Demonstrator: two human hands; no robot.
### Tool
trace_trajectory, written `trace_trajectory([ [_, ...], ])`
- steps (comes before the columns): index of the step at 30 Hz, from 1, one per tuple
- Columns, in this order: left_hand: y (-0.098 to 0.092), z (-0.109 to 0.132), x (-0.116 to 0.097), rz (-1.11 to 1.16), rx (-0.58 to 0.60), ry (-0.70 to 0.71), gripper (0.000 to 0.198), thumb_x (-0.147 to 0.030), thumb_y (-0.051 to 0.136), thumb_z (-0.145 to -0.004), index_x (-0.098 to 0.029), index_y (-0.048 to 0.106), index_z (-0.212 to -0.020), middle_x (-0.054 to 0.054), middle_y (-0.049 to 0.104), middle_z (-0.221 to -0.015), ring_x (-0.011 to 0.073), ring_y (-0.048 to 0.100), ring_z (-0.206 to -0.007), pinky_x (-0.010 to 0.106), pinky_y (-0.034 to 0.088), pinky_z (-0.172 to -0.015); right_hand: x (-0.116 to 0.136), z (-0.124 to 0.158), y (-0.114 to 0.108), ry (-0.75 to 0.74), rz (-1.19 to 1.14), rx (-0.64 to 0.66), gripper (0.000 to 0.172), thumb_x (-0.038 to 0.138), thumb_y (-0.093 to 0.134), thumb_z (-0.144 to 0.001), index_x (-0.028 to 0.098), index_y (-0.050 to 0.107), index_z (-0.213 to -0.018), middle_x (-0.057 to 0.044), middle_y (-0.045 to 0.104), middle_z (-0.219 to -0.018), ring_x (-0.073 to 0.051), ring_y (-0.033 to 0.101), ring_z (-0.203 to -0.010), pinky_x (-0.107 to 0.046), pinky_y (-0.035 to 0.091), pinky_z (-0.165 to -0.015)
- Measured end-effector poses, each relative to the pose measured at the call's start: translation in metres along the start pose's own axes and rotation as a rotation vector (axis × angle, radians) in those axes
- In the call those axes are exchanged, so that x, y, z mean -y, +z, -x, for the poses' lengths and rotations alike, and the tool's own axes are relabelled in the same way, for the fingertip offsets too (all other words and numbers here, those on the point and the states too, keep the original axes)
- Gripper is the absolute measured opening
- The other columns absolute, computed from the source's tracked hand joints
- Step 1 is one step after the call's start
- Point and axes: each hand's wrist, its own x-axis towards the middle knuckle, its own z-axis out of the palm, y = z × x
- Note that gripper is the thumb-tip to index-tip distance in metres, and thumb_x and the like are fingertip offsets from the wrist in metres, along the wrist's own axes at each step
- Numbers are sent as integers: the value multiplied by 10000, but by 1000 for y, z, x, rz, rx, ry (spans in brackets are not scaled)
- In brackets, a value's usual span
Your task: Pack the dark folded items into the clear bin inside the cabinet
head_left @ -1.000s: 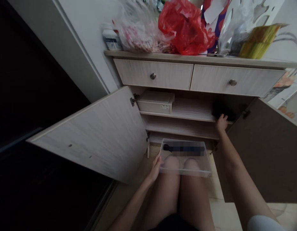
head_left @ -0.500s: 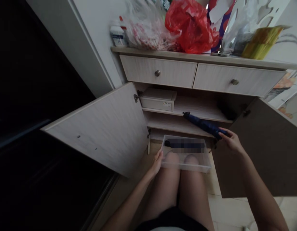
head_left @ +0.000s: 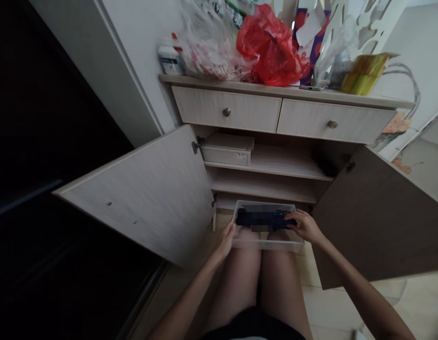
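On my knees rests a clear plastic box, shallow and open at the top. My left hand grips its left side, fingers closed around the wall. Inside the box, along its far side, lies a folded dark blue umbrella. My right hand has its fingers closed on the umbrella's right end, above the box's right part. Another dark long item shares that side of the box, but it is partly pixelated and overlaps the umbrella, so its outline is unclear.
Ahead stands a pale wood cabinet with its left door and right door swung open. A white box sits on the upper shelf. Above are two closed drawers. The top bears a red plastic bag and other bags.
My right hand has brought the umbrella from beside the right door, in front of the shelves, left and down into the box. My left hand keeps its hold on the box.
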Motion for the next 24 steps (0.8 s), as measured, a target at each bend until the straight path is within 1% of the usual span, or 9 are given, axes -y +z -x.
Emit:
trace_trajectory([
  [2,-1,1,0,-6,9,14,856,-768,422,-853,-234,439,-1520,100,493,-1528,288,692,-1007,445,488,-1014,-1,-6,2,4,195,66,240,130,709,-755,259,766,-949,-49,763,-1045,-253,694,-1036,-451,467,-1026],
  [7,-3,0,0,-31,3,20,841,-749,393,-864,-214,447,-1511,114,496,-1524,312,687,-1046,469,472,-1032,6,-22,5,48,445,281,239,133,748,-734,247,759,-944,-57,762,-1016,-239,699,-1010,-348,491,-924],
  [11,-4,-2,2,-60,2,14,869,-785,371,-852,-205,468,-1492,136,501,-1516,334,682,-1068,467,484,-1011,0,-49,-11,6,369,402,204,265,798,-740,242,753,-938,-44,756,-993,-223,696,-958,-293,497,-859],
  [12,-4,-3,3,-61,4,11,884,-802,359,-844,-211,466,-1493,134,497,-1519,332,685,-1062,465,486,-1009,-6,-59,-21,23,323,375,178,314,775,-776,241,755,-936,-42,752,-989,-214,695,-936,-278,502,-832],
  [14,-5,-4,5,-54,10,8,914,-833,357,-823,-216,470,-1488,135,492,-1523,329,687,-1057,461,480,-1017,-26,-82,-47,130,318,190,200,366,678,-870,227,752,-993,-65,736,-1029,-214,686,-951,-274,508,-819],
  [16,-5,-5,6,-34,12,0,942,-851,381,-799,-204,489,-1475,152,498,-1515,341,686,-1061,464,473,-1022,-52,-104,-79,304,474,-88,294,349,590,-930,193,715,-1144,-134,686,-1160,-260,647,-1079,-322,498,-884],
  [18,-5,-5,6,-6,15,-8,948,-849,415,-786,-191,507,-1462,169,506,-1503,356,680,-1071,472,469,-1022,-81,-124,-111,527,636,-246,378,294,531,-953,131,641,-1276,-217,604,-1275,-320,587,-1181,-389,480,-922],
  [21,-6,-6,7,24,15,-6,927,-840,441,-782,-202,526,-1450,156,519,-1494,352,671,-1081,470,466,-1026,-116,-142,-143,811,699,-228,458,204,539,-924,59,549,-1358,-284,522,-1343,-363,522,-1261,-439,449,-960],
  [24,-6,-7,12,17,-6,-20,944,-861,426,-771,-214,525,-1451,136,544,-1475,336,666,-1082,446,467,-1028,-133,-149,-148,895,658,-182,553,220,599,-894,28,487,-1400,-310,529,-1316,-377,531,-1261,-458,438,-976],
])
